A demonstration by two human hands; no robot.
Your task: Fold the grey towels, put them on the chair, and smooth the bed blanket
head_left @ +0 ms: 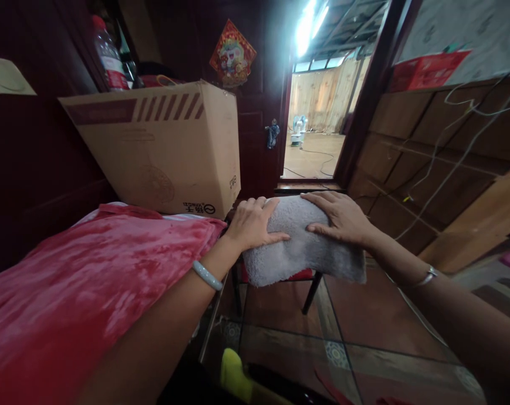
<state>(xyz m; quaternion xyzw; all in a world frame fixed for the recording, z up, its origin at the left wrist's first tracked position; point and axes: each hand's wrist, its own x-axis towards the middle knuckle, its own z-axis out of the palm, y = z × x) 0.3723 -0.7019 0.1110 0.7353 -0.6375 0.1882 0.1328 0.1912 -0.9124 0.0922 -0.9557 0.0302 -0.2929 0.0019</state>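
Observation:
A grey fluffy cloth (299, 239) lies draped over a small stool with a red seat (300, 275) and dark legs. Its front edge and right corner hang past the seat. My left hand (255, 222) rests on the cloth's left side, palm down, thumb stretched toward the middle. On the right part of the cloth lies my right hand (341, 216), fingers extended and thumb apart. Both hands touch the cloth from above without gripping it. The far fingertips of my left hand are partly out of sight.
To the left, a large cardboard box (170, 146) stands by a bed with a red blanket (111, 264). Behind is a dark door (255, 129) beside an open doorway showing a fan (298, 132). Cables (444, 163) hang at right near a red box (429, 70). The floor is tiled.

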